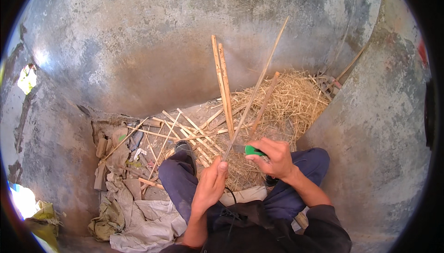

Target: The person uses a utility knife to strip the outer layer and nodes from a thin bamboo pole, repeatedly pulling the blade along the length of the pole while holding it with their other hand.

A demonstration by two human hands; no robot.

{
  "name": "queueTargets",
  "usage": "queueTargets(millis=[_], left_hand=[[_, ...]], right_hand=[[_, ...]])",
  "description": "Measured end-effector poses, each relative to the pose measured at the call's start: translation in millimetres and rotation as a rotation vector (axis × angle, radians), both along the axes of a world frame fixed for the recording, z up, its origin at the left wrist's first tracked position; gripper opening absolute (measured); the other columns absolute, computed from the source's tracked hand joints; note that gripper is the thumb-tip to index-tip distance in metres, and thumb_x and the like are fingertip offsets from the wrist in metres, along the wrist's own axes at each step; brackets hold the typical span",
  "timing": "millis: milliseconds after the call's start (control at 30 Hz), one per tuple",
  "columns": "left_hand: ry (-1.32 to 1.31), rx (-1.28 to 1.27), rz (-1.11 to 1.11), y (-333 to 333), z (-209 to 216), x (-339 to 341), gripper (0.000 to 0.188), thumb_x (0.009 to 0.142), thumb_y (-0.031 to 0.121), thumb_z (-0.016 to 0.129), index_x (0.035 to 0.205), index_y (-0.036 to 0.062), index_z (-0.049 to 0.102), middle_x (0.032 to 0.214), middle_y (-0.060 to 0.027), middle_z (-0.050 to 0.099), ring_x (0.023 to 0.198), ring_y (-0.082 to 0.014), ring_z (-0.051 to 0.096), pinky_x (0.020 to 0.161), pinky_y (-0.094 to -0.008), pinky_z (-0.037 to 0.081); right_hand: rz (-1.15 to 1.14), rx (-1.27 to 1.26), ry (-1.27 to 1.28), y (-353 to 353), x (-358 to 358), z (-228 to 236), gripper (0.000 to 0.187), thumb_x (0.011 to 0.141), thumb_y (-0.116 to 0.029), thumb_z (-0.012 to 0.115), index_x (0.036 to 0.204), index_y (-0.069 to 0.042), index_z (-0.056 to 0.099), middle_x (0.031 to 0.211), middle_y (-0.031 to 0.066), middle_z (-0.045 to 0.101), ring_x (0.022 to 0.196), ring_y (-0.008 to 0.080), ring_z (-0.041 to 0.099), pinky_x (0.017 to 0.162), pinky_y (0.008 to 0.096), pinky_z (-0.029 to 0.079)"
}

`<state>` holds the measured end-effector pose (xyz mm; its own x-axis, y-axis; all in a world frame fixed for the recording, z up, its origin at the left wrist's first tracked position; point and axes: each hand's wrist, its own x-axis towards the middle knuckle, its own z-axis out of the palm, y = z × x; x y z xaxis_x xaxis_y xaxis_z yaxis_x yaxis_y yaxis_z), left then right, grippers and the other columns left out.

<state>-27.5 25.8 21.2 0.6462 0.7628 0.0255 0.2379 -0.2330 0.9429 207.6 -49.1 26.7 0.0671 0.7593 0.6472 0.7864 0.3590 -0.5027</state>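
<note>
My left hand [211, 183] is closed around the lower end of a long, thin bamboo strip [260, 79], which slants up and away to the right. My right hand [274, 157] grips a green-handled knife [253, 151], its fingers wrapped over the handle. The short dark blade lies beside the strip, just above my left thumb; whether it touches is too blurred to tell. Beyond my hands, two thicker bamboo sticks [223, 79] lean against the wall, and a shorter stick [266, 100] stands tilted to their right.
A pile of pale shavings [296, 100] lies at the far right, by the curved grey wall [162, 36]. Loose strips [194, 133] criss-cross the floor ahead of my feet. Crumpled sacking [148, 218] and scraps lie at the left. Another wall [374, 151] rises close on my right.
</note>
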Motion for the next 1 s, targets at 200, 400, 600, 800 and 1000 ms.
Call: queueTargets(millis=[200,400,600,800,1000], left_hand=[[0.029,0.179,0.04,-7.9,3.8,13.1,0.035,0.118,0.029,0.054,0.111,-0.0047,0.055,0.073,-0.0271,0.059,0.068,-0.0498,0.059,0.062,-0.0528,0.044],[0.118,0.306,0.168,-18.4,5.8,22.0,0.03,0.115,0.025,0.059,0.111,-0.0048,0.054,0.07,-0.0316,0.061,0.07,-0.057,0.063,0.058,-0.0596,0.043],[0.127,0.322,0.191,-23.7,-1.3,21.1,0.027,0.115,0.024,0.06,0.109,-0.0016,0.054,0.069,-0.0312,0.061,0.069,-0.0568,0.064,0.057,-0.0604,0.043],[0.176,0.324,0.191,-21.7,-1.6,19.9,0.029,0.115,0.027,0.058,0.106,-0.0002,0.055,0.068,-0.0304,0.062,0.068,-0.056,0.065,0.058,-0.0614,0.045],[0.215,0.335,0.202,-24.8,-5.1,12.7,0.031,0.116,0.029,0.057,0.104,0.0005,0.056,0.066,-0.0296,0.061,0.064,-0.0554,0.064,0.057,-0.0617,0.045]], right_hand=[[-0.015,0.036,-0.069,2.0,-15.2,-5.1,0.03,0.091,-0.031,0.087,0.113,-0.011,0.08,0.083,0.005,0.071,0.065,0.0263,0.072,0.057,0.0388,0.054],[-0.006,0.024,-0.015,3.6,-15.2,-7.0,0.032,0.089,-0.029,0.089,0.112,-0.009,0.081,0.081,0.0052,0.072,0.065,0.0265,0.072,0.055,0.039,0.054],[-0.015,0.068,-0.017,3.7,-8.8,-7.7,0.029,0.088,-0.03,0.09,0.107,-0.01,0.082,0.079,0.0042,0.071,0.063,0.0264,0.071,0.055,0.0376,0.053],[-0.027,0.037,-0.022,6.8,-5.1,-4.3,0.028,0.085,-0.027,0.091,0.102,-0.006,0.082,0.075,0.0069,0.07,0.061,0.0272,0.068,0.055,0.0375,0.05],[-0.107,0.065,-0.021,14.0,12.2,-2.7,0.026,0.087,-0.03,0.09,0.103,-0.011,0.084,0.078,0.0054,0.074,0.061,0.0265,0.069,0.056,0.0383,0.052]])
